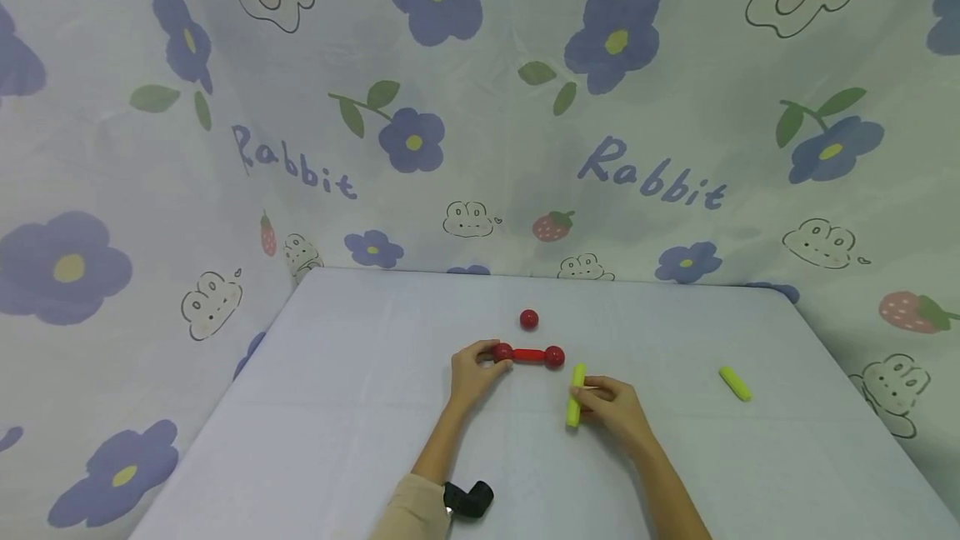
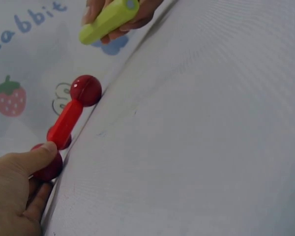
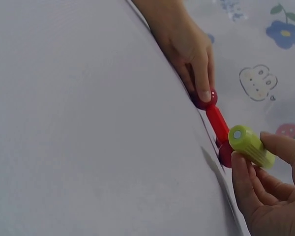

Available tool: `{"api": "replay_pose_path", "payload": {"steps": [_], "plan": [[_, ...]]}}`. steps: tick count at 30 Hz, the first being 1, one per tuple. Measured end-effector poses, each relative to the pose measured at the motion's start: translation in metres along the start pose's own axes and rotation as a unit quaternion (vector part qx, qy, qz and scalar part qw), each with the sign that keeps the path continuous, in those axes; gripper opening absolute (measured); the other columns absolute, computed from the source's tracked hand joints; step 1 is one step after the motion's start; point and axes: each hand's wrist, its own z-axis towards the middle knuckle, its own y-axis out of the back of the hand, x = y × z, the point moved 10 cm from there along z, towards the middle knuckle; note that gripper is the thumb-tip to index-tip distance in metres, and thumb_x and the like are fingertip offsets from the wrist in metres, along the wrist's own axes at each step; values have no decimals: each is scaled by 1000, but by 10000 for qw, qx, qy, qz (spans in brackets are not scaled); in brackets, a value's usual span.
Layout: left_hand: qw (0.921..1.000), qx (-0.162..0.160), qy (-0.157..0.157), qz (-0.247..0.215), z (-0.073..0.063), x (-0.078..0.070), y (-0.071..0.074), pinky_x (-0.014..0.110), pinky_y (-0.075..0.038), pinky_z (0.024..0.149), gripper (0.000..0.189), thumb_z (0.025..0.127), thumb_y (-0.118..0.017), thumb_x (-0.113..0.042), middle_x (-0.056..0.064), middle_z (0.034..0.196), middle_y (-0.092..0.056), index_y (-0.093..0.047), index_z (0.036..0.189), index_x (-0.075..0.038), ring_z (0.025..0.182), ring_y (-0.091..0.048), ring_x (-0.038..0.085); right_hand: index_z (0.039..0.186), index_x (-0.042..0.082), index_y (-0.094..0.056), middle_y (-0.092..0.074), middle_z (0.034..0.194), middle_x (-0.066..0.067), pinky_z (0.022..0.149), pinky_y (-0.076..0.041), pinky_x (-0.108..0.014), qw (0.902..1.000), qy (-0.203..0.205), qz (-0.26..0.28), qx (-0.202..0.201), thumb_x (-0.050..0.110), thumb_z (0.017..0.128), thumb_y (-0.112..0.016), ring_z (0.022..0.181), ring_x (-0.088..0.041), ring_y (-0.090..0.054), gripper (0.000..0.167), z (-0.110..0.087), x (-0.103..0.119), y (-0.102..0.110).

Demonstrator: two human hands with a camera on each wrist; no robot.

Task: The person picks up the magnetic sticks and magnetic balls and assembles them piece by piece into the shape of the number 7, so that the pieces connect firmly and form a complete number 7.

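Head: left hand (image 1: 472, 379) pinches left red ball (image 1: 502, 352) on red rod (image 1: 528, 356); right red ball (image 1: 554, 357) on other end, all mid-table (image 1: 337, 432), toward far edge. A loose red ball (image 1: 528, 320) sits nearer that edge; right hand (image 1: 617, 413) pinches yellow-green stick (image 1: 574, 411), near-edge side of rod; spare stick (image 1: 735, 384) toward right edge.

Left wrist: left thumb on left red ball.

Right wrist: fingers and thumb clamped on yellow-green stick.
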Motion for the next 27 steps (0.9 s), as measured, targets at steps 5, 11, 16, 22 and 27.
{"api": "replay_pose_path", "payload": {"steps": [5,11,16,22,27], "plan": [[10000,1,14,-8,0,0,0,39,-53,85,38,71,-80,-5,19,101,-69,-66,105,7,86,-69,29,119,-15,-52,-68,90,-17,68,-58,-33,9999,-6,68,94,9,83,-69,73,-21,-67,46,0,-1,-8],[10000,-13,-35,-12,0,-2,0,40,-53,85,39,71,-80,-4,20,101,-69,-66,104,9,86,-69,30,122,-17,-49,-68,95,-20,69,-58,-35,9996,37,78,264,9,84,-69,75,-24,-69,49,-1,0,-19],[10000,-16,-21,-36,1,-2,1,39,-53,85,37,71,-80,-4,19,101,-69,-66,104,7,86,-69,29,123,-16,-49,-67,98,-23,70,-58,-36,9992,35,49,397,10,85,-69,76,-26,-69,51,-1,0,-27],[9997,-24,-218,-51,0,-6,1,42,-53,84,37,71,-80,-3,22,99,-69,-65,103,9,84,-68,32,122,-15,-51,-67,100,-23,68,-58,-35,9994,-12,-63,328,13,84,-70,76,-25,-69,50,0,-1,-32],[9996,-29,-272,-48,-1,-8,2,43,-53,83,38,71,-80,-3,22,99,-68,-65,103,10,83,-68,33,121,-13,-53,-68,97,-21,67,-58,-34,9997,-75,-114,203,14,83,-72,72,-25,-69,50,0,-3,-34]]}}
